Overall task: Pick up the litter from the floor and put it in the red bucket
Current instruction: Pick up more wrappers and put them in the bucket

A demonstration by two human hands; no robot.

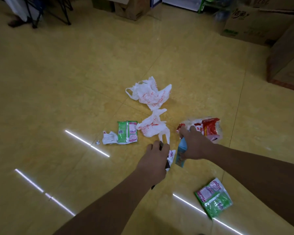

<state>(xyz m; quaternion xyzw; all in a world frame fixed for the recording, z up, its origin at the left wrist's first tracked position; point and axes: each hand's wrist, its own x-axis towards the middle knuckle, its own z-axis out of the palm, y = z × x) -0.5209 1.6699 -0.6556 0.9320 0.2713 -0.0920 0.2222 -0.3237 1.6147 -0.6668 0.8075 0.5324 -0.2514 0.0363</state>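
Note:
Litter lies scattered on the yellow tiled floor. My left hand grips a dark and white wrapper, just below the handle of a white plastic bag with red print. My right hand holds a blue carton and reaches onto a red and clear plastic bag. A second white bag lies farther off. A green and pink packet and a white scrap lie to the left. Another green packet lies near my right forearm. No red bucket is in view.
Cardboard boxes line the far right wall, and one big box stands at the right edge. More boxes stand at the back. Black chair legs and a person's feet are at the far left.

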